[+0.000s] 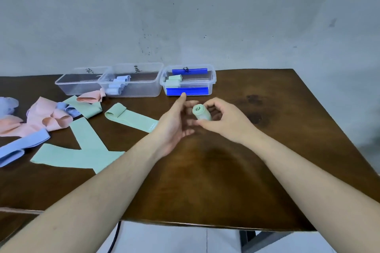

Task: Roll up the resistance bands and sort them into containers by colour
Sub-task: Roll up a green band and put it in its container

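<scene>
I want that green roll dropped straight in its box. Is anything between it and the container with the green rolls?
Nothing visible does. The green roll, held in the right hand, sits just in front of the open container with blue clips; only bare table lies between.

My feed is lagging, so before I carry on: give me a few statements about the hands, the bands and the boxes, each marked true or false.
1. The right hand holds a rolled green band. True.
2. The left hand grips a pink band. False: its fingers are straight and it holds nothing.
3. The blue-clipped container already has green rolls in it. True.
4. The middle container holds pink rolls. False: its rolls are pale blue.
5. All green bands are rolled. False: a flat green band lies on the table, with more at the left.
</scene>
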`<state>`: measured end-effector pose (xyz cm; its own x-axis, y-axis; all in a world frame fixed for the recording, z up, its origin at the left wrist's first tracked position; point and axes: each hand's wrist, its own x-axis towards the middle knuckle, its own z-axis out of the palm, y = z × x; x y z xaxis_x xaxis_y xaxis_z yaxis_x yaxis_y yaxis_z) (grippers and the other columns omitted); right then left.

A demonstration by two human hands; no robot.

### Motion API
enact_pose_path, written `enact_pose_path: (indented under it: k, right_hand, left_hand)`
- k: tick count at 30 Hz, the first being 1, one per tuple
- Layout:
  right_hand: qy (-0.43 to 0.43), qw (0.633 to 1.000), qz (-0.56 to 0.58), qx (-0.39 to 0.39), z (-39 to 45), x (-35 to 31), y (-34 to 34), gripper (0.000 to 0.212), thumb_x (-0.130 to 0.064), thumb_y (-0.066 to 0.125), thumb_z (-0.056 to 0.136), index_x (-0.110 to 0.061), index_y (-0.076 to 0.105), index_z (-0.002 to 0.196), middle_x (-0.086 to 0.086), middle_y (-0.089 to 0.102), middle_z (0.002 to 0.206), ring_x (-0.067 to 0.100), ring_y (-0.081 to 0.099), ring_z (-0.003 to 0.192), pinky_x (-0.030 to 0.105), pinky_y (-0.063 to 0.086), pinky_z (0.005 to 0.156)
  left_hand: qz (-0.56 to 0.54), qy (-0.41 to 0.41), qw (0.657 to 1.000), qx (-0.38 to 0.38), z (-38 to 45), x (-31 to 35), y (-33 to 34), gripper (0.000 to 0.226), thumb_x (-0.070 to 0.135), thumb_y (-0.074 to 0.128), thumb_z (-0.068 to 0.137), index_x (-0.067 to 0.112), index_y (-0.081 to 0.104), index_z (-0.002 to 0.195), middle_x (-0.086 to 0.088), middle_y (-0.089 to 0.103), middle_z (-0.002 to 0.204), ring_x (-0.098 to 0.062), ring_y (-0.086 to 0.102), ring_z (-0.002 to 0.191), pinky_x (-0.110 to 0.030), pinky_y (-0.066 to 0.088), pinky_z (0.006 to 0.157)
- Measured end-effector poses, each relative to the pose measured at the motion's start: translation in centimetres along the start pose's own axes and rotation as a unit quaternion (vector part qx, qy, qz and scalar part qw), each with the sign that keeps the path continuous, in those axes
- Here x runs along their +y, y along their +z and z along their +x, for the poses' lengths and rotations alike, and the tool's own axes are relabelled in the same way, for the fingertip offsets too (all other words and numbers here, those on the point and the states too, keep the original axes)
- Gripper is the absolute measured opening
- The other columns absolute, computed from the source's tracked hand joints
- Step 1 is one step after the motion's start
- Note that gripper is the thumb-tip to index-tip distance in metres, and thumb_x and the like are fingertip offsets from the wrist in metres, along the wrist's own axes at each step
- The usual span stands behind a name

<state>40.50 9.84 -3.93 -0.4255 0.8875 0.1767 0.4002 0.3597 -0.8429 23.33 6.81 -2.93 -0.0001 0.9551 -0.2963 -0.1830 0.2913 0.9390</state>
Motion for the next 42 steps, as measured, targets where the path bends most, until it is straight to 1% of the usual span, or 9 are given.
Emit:
enact_pose_path:
  k: [5, 10, 18, 20, 25, 30, 37, 39, 42]
  right_hand:
    - [0.010, 1.000, 0.003, -0.015, 3.1, -0.1, -0.3, 0.028, -0.036, 0.084, 0.078, -0.028, 0.069, 0.100, -0.015, 0.069, 0.093, -0.006, 0.057, 0.074, 0.007, 0.042, 0.067]
    - [0.029, 1.000, 0.003, -0.013, 6.6, -1.1, 0.1, 0.027, -0.037, 0.088, 0.073, -0.034, 0.072, 0.095, -0.017, 0.071, 0.087, -0.004, 0.060, 0.074, 0.012, 0.046, 0.069]
    - [0.095, 0.986, 0.133, 0.021, 11.2, -2.4, 1.6, 0.034, -0.011, 0.085, 0.078, -0.028, 0.075, 0.106, -0.005, 0.076, 0.105, 0.010, 0.070, 0.104, 0.030, 0.053, 0.100]
    - [0.109, 0.986, 0.127, 0.023, 12.1, -2.9, 1.8, 0.032, -0.010, 0.084, 0.078, -0.029, 0.075, 0.103, -0.001, 0.076, 0.103, 0.012, 0.070, 0.102, 0.027, 0.052, 0.098]
    - [0.149, 0.987, 0.047, 0.021, 14.8, -4.3, 1.8, 0.030, -0.018, 0.084, 0.080, -0.028, 0.070, 0.105, -0.008, 0.070, 0.087, 0.004, 0.065, 0.076, 0.019, 0.049, 0.075]
    - [0.175, 0.984, 0.012, 0.025, 18.0, -4.9, 1.4, 0.031, -0.014, 0.084, 0.079, -0.020, 0.070, 0.106, -0.005, 0.068, 0.086, 0.008, 0.063, 0.078, 0.023, 0.051, 0.078]
    - [0.274, 0.943, 0.182, 0.050, 23.5, -1.7, 0.5, 0.027, -0.002, 0.078, 0.082, -0.010, 0.064, 0.103, 0.003, 0.068, 0.078, 0.012, 0.064, 0.068, 0.021, 0.057, 0.071]
    - [0.295, 0.939, 0.171, 0.050, 24.8, -0.2, 0.3, 0.027, -0.002, 0.079, 0.082, -0.011, 0.062, 0.101, 0.005, 0.067, 0.078, 0.012, 0.063, 0.066, 0.022, 0.058, 0.068]
    - [0.328, 0.935, 0.131, 0.037, 26.6, 2.1, 0.0, 0.026, -0.004, 0.079, 0.082, -0.013, 0.060, 0.098, 0.006, 0.065, 0.077, 0.012, 0.062, 0.064, 0.024, 0.059, 0.068]
  left_hand:
    - [0.122, 0.103, 0.986, -0.052, 1.2, 2.9, -2.4, 0.038, 0.024, 0.080, 0.081, 0.020, 0.069, 0.117, 0.001, 0.074, 0.108, -0.015, 0.067, 0.104, -0.030, 0.051, 0.091]
    - [0.246, 0.094, 0.964, -0.034, 3.0, 5.7, -4.8, 0.030, 0.016, 0.080, 0.082, 0.022, 0.072, 0.111, 0.005, 0.074, 0.088, -0.003, 0.069, 0.080, -0.010, 0.047, 0.066]
    - [0.258, 0.116, 0.957, -0.057, 7.5, 8.0, -10.1, 0.030, 0.015, 0.082, 0.079, 0.022, 0.073, 0.107, 0.006, 0.077, 0.096, -0.006, 0.071, 0.093, -0.016, 0.052, 0.085]
    - [0.260, 0.123, 0.955, -0.072, 8.7, 8.4, -11.1, 0.030, 0.014, 0.083, 0.078, 0.021, 0.073, 0.106, 0.006, 0.076, 0.096, -0.005, 0.070, 0.093, -0.014, 0.051, 0.085]
    - [0.290, 0.141, 0.939, -0.122, 11.5, 10.1, -12.4, 0.032, 0.016, 0.079, 0.083, 0.024, 0.066, 0.110, -0.001, 0.058, 0.075, -0.005, 0.049, 0.054, -0.012, 0.038, 0.050]
    - [0.292, 0.167, 0.932, -0.134, 15.0, 11.2, -12.8, 0.031, 0.014, 0.075, 0.084, 0.030, 0.064, 0.108, 0.002, 0.067, 0.078, -0.010, 0.055, 0.072, -0.028, 0.041, 0.074]
    - [0.335, 0.139, 0.926, -0.102, 20.6, 12.1, -12.8, 0.028, 0.038, 0.074, 0.086, 0.033, 0.062, 0.111, 0.004, 0.070, 0.103, -0.013, 0.061, 0.083, -0.027, 0.044, 0.073]
    - [0.416, 0.160, 0.892, -0.070, 22.2, 11.9, -12.8, 0.030, 0.042, 0.068, 0.089, 0.030, 0.061, 0.116, 0.007, 0.069, 0.105, -0.013, 0.062, 0.095, -0.028, 0.047, 0.084]
    - [0.633, 0.244, 0.734, 0.007, 24.5, 11.5, -12.8, 0.023, 0.035, 0.053, 0.096, 0.033, 0.063, 0.117, 0.009, 0.067, 0.107, -0.019, 0.050, 0.111, -0.036, 0.037, 0.096]
